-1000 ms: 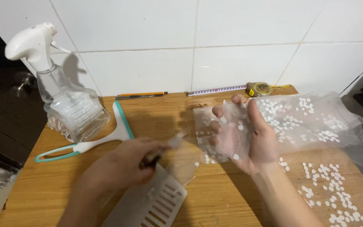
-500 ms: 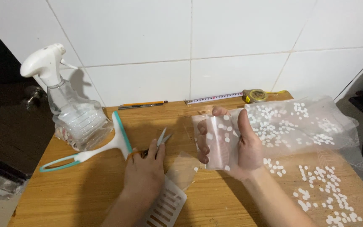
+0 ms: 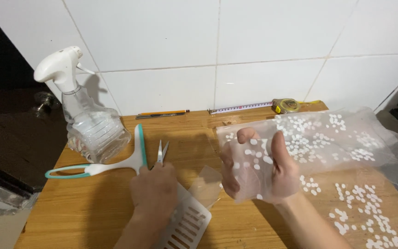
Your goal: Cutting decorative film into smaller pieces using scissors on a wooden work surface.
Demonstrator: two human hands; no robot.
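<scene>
Holding a sheet of clear film [image 3: 300,143] dotted with white spots, the right hand [image 3: 259,168] had it raised a little above the wooden table [image 3: 97,207], thumb in front and fingers curled behind, pinching the sheet's left end firmly; the rest of the film trailed away to the right, sagging toward the tabletop near the wall. As a judgement only, the work with the film looked partly done; a small clear offcut [image 3: 207,184] lay on the table between the two hands, and scattered white dots [image 3: 365,210] lay on the wood below the sheet, yet most of the film was whole and unworked. The left hand [image 3: 154,191] rested low on the table, closed around the handles of a small pair of scissors [image 3: 162,153]; the blades pointed away toward the wall and stood only slightly parted, touching nothing, well apart from the film. Under that hand lay a white slotted grille [image 3: 187,226]; just beside it lay a squeegee [image 3: 116,163] with a teal-edged handle, and behind that stood a clear spray bottle [image 3: 86,122]; a pencil [image 3: 162,113] and a tape measure [image 3: 285,105] lay along the tiled wall.
</scene>
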